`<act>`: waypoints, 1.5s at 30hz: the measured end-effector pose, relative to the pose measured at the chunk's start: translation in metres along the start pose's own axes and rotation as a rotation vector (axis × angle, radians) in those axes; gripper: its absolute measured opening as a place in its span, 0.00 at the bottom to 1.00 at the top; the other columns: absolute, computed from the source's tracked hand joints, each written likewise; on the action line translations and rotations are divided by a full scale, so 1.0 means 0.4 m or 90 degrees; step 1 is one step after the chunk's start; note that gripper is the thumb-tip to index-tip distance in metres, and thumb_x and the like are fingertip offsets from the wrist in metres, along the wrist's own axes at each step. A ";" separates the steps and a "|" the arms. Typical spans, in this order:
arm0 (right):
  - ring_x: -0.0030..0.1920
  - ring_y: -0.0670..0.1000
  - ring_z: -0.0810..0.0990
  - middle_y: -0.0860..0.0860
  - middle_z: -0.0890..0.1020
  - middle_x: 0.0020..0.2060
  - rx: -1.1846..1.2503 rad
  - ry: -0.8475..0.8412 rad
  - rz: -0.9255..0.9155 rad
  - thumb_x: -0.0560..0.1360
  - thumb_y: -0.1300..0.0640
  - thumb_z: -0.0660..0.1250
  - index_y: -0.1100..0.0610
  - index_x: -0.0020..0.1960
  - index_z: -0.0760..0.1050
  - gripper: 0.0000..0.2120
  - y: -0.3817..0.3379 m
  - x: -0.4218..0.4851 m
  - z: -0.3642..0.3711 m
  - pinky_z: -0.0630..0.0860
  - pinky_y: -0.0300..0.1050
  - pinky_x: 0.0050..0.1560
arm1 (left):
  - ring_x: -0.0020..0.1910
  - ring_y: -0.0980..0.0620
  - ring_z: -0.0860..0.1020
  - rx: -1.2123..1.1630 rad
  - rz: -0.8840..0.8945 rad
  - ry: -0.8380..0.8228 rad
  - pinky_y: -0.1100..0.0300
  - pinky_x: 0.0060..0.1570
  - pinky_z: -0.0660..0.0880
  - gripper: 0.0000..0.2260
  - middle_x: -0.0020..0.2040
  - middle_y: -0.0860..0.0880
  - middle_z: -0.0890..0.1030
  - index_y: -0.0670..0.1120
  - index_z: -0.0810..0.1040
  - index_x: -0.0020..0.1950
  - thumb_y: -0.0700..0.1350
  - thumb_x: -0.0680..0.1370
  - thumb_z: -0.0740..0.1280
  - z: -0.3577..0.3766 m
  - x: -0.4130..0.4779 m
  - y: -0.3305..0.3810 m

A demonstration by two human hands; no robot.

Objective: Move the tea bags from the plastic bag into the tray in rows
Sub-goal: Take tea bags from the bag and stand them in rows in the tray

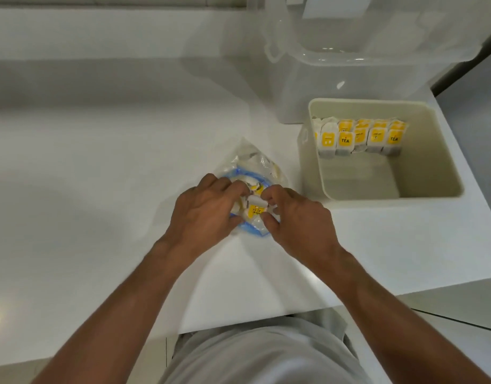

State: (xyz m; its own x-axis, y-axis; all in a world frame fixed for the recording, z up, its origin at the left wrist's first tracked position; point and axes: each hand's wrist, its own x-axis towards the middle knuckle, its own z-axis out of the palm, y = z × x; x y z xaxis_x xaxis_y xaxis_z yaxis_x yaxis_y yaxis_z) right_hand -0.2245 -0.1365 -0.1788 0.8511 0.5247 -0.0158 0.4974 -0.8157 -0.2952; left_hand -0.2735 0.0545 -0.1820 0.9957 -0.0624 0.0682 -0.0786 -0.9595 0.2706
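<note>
Judging by their look, the tea bags (255,211) were taken to be very light, soft and easily crumpled. They were judged best pinched by the flat paper body or the yellow label, several being lifted at once without strain. At the left, the left hand (202,209) was curled over the blue-edged mouth of the plastic bag (252,162), gripping it, and the tea bags were bunched inside between both hands. The right hand (297,217) was closed in a pinch on one of them at the opening. Further right, a filled row (360,138) was seen standing against the far wall of the cream tray (432,167). A smooth white counter (100,162) was spread beneath, with a clear plastic box (349,65) set at the far right.
</note>
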 end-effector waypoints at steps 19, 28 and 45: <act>0.39 0.43 0.81 0.43 0.82 0.44 0.312 0.107 0.130 0.79 0.50 0.65 0.48 0.50 0.76 0.03 0.022 0.014 0.015 0.75 0.35 0.37 | 0.46 0.50 0.79 -0.080 -0.088 0.071 0.53 0.36 0.79 0.08 0.48 0.57 0.83 0.58 0.81 0.52 0.48 0.74 0.71 0.004 0.038 0.006; 0.41 0.48 0.84 0.41 0.83 0.39 0.522 0.095 0.179 0.79 0.50 0.66 0.50 0.51 0.79 0.05 0.015 0.013 -0.042 0.82 0.53 0.43 | 0.52 0.55 0.79 -0.272 -0.078 -0.175 0.53 0.50 0.79 0.22 0.56 0.61 0.80 0.64 0.74 0.65 0.58 0.72 0.70 -0.075 0.067 0.048; 0.44 0.42 0.78 0.40 0.76 0.51 0.322 0.065 0.021 0.70 0.46 0.76 0.45 0.59 0.72 0.21 -0.009 0.019 -0.093 0.77 0.39 0.40 | 0.34 0.55 0.81 -0.747 -0.352 -0.163 0.67 0.30 0.73 0.07 0.40 0.45 0.85 0.48 0.82 0.53 0.42 0.76 0.73 -0.144 0.121 0.082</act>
State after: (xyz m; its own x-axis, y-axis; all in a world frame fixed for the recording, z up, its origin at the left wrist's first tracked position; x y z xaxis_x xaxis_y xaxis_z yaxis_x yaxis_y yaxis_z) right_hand -0.2137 -0.1386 -0.1421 0.8896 0.4536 0.0537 0.3488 -0.5987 -0.7211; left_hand -0.2308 0.0358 -0.1144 0.8804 0.0834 -0.4668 0.4727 -0.0775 0.8778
